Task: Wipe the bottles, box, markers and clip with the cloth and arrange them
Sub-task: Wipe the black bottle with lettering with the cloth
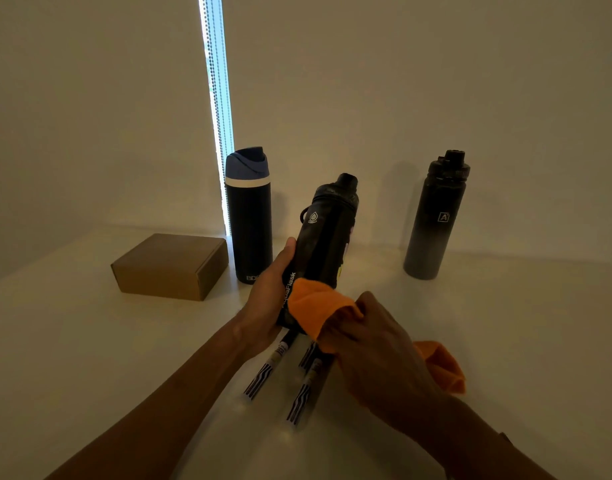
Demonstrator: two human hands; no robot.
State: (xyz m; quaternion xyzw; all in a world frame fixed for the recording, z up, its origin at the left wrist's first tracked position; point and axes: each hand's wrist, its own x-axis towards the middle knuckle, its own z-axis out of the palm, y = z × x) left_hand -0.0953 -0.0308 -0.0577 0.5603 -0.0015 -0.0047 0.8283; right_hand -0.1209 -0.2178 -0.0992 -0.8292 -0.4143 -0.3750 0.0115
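1. Wiping is under way on the black metal flask bottle, which is tilted and sits to the right of the brown cardboard box.
2. The left hand grips the bottle's lower body, while the right hand clutches the soft orange cloth against its base.
3. The next move probably calls for finishing the wipe, then standing the bottle upright to the right of the box.

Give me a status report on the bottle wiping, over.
Left hand grips black flask, tilted. Right hand holds orange cloth against its lower body. Markers lie just beneath, on the table.
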